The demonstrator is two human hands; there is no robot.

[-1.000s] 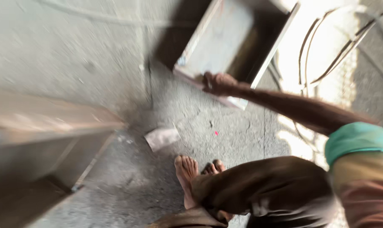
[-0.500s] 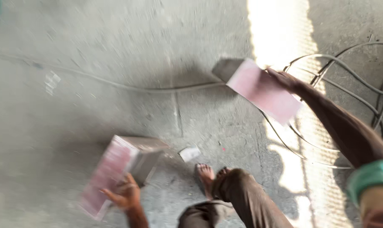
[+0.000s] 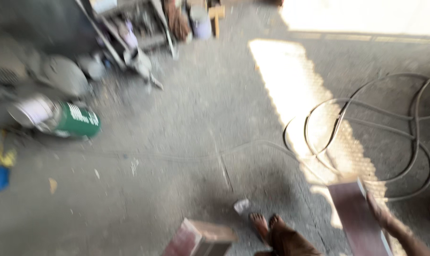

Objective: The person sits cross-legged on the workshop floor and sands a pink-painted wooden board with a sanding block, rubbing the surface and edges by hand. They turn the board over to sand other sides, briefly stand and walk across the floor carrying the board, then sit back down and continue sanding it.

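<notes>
Concrete floor [image 3: 186, 142] below; right hand [image 3: 381, 214] grips reddish board [image 3: 357, 218] edge

Block [image 3: 198, 237] left of feet [image 3: 267, 223]; slab [image 3: 359, 215] right; hose [image 3: 381, 137] behind slab; can [image 3: 58, 118] far left.

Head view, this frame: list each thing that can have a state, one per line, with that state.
Right hand: gripping the edge of a flat reddish panel, held tilted above the floor.
Left hand: out of view.
Boxy reddish piece: at the bottom edge, holder not visible.
Green can: lying on its side.
Hose: loosely coiled on the concrete floor, partly in sunlight.
Bare foot: planted on floor.
</notes>
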